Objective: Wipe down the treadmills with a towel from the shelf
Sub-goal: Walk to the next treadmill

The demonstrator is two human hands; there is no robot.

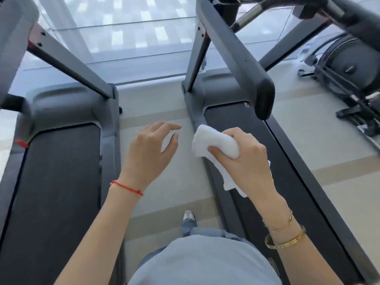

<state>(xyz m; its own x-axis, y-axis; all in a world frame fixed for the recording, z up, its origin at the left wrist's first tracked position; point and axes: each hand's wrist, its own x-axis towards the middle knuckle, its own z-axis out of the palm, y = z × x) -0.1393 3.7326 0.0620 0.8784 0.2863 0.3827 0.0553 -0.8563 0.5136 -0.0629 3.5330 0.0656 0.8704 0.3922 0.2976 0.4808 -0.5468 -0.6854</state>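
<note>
Towel in hand between two treadmills

Towel (pixel 216 144), white and bunched, sits in my right hand (pixel 244 153), whose grip is clenched around it; a loose end hangs under my wrist. It hovers over the near side rail of the right treadmill (pixel 287 161), at about three o'clock from my left hand (pixel 152 147). That hand's grip is released, fingers spread above the floor (pixel 148 103). At nine o'clock lies the left treadmill (pixel 57 171).
</note>
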